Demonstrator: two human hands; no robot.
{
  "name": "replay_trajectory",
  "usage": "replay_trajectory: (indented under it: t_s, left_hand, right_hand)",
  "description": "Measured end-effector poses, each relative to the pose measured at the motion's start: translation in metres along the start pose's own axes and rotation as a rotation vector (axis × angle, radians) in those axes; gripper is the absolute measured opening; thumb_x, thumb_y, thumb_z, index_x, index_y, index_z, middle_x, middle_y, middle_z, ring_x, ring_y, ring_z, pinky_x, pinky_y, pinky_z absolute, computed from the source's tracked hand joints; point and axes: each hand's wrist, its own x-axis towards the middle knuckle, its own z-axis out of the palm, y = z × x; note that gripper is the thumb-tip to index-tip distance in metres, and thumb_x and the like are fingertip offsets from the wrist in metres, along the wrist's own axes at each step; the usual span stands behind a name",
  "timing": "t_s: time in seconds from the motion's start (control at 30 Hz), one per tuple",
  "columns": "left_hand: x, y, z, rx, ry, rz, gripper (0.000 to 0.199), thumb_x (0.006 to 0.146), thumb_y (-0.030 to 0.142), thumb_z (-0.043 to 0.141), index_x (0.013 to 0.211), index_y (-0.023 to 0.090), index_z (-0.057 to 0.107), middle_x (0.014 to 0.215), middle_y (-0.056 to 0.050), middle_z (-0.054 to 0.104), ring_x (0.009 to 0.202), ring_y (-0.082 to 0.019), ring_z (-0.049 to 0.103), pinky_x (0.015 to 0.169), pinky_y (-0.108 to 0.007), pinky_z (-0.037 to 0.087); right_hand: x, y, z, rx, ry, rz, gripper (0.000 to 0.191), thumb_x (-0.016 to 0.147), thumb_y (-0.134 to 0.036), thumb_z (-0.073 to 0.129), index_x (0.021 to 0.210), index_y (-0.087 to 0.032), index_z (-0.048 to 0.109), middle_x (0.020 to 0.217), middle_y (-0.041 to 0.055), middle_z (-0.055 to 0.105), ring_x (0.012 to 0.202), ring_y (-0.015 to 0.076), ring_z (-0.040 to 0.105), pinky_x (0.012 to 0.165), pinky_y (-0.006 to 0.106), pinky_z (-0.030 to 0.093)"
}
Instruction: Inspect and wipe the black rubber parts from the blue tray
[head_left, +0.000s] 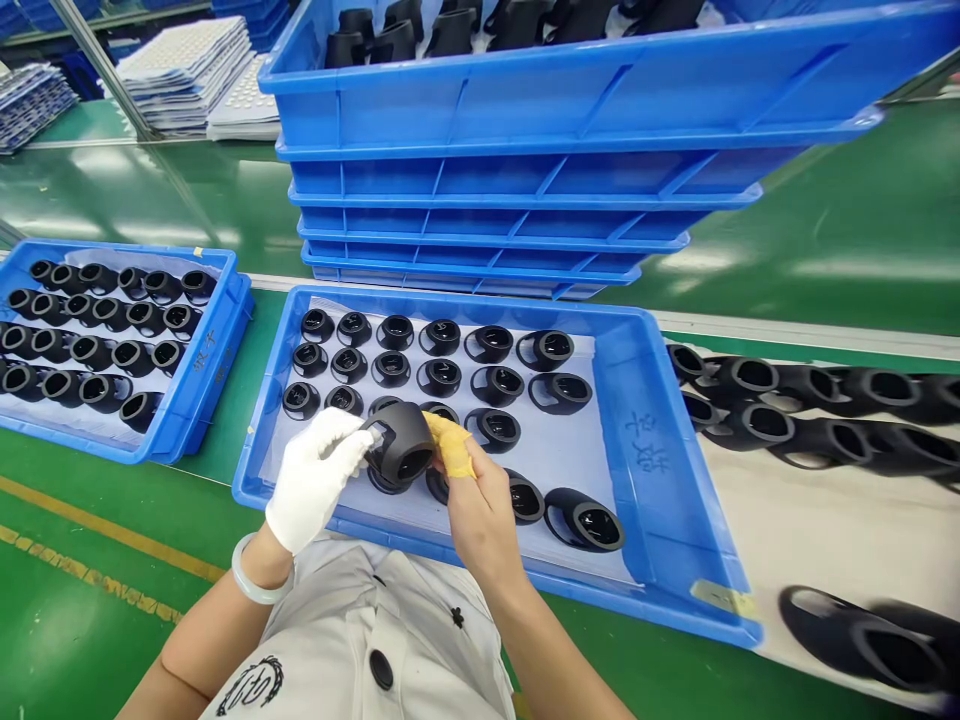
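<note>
A matte black hollow part with a rounded body and a wide opening [405, 440] is held up over the blue tray [690, 540]. My left hand [315, 475], in a white glove, pinches its left edge. Yellow covers on the fingertips of my right hand [476, 490] press against its right side. Below, rows of similar black parts [440, 377] stand on a white sheet in the tray. The held part and my hands hide some of the front rows.
On the left sits another blue tray [206, 350] filled with black parts. Stacked blue trays [480, 185] rise behind. More black parts [750, 425] lie on a pale surface at right. Stacks of white sheets [184, 75] stand at the far left.
</note>
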Motion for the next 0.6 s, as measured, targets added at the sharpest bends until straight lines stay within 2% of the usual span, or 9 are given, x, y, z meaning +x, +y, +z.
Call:
replay_trajectory:
  t_s: [0.1,0.23,0.37,0.47,0.6]
  left_hand:
    - [0.0,-0.005,0.0,0.048,0.011,0.076,0.021,0.083,0.036,0.058,0.074,0.017,0.063,0.075,-0.001,0.053,0.061,-0.011,0.049,0.057,-0.024,0.043]
    - [-0.002,-0.008,0.003,0.142,0.002,0.185,0.017,0.085,0.032,0.058,0.076,0.018,0.063,0.079,-0.002,0.056,0.072,-0.014,0.052,0.067,-0.025,0.045]
    - [-0.002,-0.008,0.005,0.235,-0.055,0.212,0.015,0.085,0.031,0.057,0.08,0.019,0.065,0.085,-0.004,0.061,0.079,-0.016,0.056,0.072,-0.026,0.047]
    - [0.002,-0.009,0.001,0.262,-0.062,0.133,0.018,0.085,0.032,0.057,0.092,0.019,0.066,0.094,-0.005,0.064,0.084,-0.016,0.06,0.074,-0.026,0.048]
    - [0.011,-0.014,-0.011,0.321,-0.025,0.058,0.025,0.085,0.035,0.054,0.101,0.019,0.065,0.101,-0.006,0.066,0.093,-0.018,0.062,0.081,-0.028,0.05]
  right_hand:
    - [-0.006,0.001,-0.002,-0.058,-0.018,-0.099,0.045,0.09,-0.049,0.049,0.123,-0.019,0.055,0.103,0.0093,0.065,0.08,0.02,0.059,0.073,0.033,0.05]
    - [-0.014,0.004,0.003,-0.211,-0.073,-0.158,0.071,0.079,-0.053,0.064,0.136,-0.017,0.041,0.1,0.0106,0.063,0.078,0.022,0.057,0.075,0.039,0.049]
    - [-0.012,0.007,0.003,-0.291,-0.076,-0.095,0.065,0.081,-0.046,0.064,0.136,-0.019,0.04,0.095,0.0077,0.063,0.076,0.0207,0.057,0.074,0.039,0.049]
    - [-0.001,0.008,-0.019,-0.342,0.057,-0.069,0.069,0.079,-0.047,0.063,0.136,-0.018,0.039,0.095,0.0088,0.064,0.075,0.0211,0.058,0.075,0.039,0.048]
    - [0.018,0.007,-0.076,-0.645,0.381,-0.017,0.077,0.079,-0.05,0.057,0.14,-0.009,0.034,0.106,0.0169,0.062,0.083,0.0273,0.061,0.08,0.043,0.047]
